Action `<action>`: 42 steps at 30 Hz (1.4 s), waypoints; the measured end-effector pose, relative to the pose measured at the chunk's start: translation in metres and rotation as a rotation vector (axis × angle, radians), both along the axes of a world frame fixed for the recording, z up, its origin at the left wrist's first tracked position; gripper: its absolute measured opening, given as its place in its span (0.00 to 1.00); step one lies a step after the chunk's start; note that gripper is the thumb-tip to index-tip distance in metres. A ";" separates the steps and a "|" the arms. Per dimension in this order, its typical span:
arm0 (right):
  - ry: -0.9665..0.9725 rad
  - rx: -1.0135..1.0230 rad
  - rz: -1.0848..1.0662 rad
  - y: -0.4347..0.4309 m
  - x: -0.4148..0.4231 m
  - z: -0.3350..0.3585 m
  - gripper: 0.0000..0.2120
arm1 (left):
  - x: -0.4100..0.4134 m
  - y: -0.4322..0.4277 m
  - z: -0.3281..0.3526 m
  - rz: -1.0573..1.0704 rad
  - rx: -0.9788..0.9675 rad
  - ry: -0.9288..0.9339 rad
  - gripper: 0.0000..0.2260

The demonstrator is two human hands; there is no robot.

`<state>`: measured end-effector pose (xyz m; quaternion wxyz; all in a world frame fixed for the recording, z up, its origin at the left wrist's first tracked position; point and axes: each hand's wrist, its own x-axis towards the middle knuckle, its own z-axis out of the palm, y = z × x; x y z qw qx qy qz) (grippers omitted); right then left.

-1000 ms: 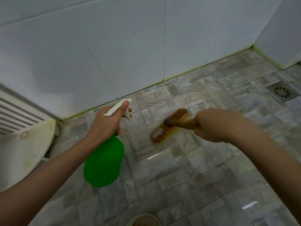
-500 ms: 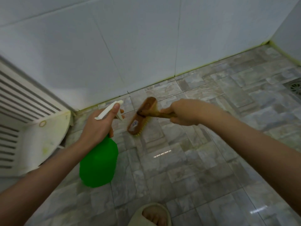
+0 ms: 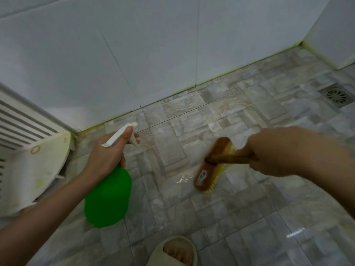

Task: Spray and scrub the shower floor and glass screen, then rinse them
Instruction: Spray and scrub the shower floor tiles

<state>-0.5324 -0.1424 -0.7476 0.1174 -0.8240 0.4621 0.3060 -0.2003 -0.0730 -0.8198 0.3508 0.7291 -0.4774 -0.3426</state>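
Observation:
My left hand grips the neck of a green spray bottle with a white trigger head, its nozzle pointing at the floor near the wall. My right hand holds the handle of a brown scrub brush with yellow bristles. The brush head lies on the wet grey tiled shower floor, between both hands. No glass screen is in view.
White wall tiles run along the back, with a corner at the far right. A metal floor drain sits at the right edge. A white slatted fixture stands at the left. My slippered foot is at the bottom.
The brush has swept from close to the spray bottle rightward and toward me across the tiles. My left hand with the bottle has stayed about where it was.

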 end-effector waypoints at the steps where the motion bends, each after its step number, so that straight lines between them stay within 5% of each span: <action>1: -0.020 -0.012 -0.054 0.005 -0.008 0.000 0.17 | -0.007 -0.002 -0.002 -0.022 0.010 0.006 0.20; 5: -0.128 0.004 -0.147 0.009 -0.034 -0.020 0.21 | -0.046 -0.014 -0.004 -0.114 0.012 0.040 0.18; 10: 0.040 -0.016 -0.289 0.034 -0.083 0.002 0.15 | -0.089 -0.032 -0.004 -0.234 0.012 0.082 0.19; 15: -0.115 -0.075 -0.399 0.045 -0.099 -0.032 0.21 | -0.124 -0.051 -0.003 -0.341 -0.023 0.105 0.20; 19: 0.028 -0.043 -0.569 0.053 -0.141 -0.013 0.16 | -0.154 -0.069 -0.004 -0.423 -0.050 0.095 0.17; 24: -0.106 -0.150 -0.719 0.047 -0.155 -0.042 0.20 | -0.181 -0.084 -0.006 -0.481 -0.059 0.122 0.20; 30: 0.022 -0.049 -0.835 0.065 -0.178 -0.017 0.18 | -0.219 -0.103 -0.003 -0.502 -0.069 0.165 0.18; 35: -0.080 -0.243 -0.933 0.043 -0.206 -0.047 0.19 | -0.243 -0.119 -0.004 -0.553 -0.091 0.187 0.21; 40: 0.020 -0.184 -1.027 0.041 -0.211 -0.034 0.10 | -0.262 -0.129 -0.003 -0.557 -0.090 0.203 0.21; 42: -0.033 -0.258 -1.010 0.033 -0.219 -0.048 0.17 | -0.270 -0.133 -0.002 -0.564 -0.096 0.209 0.20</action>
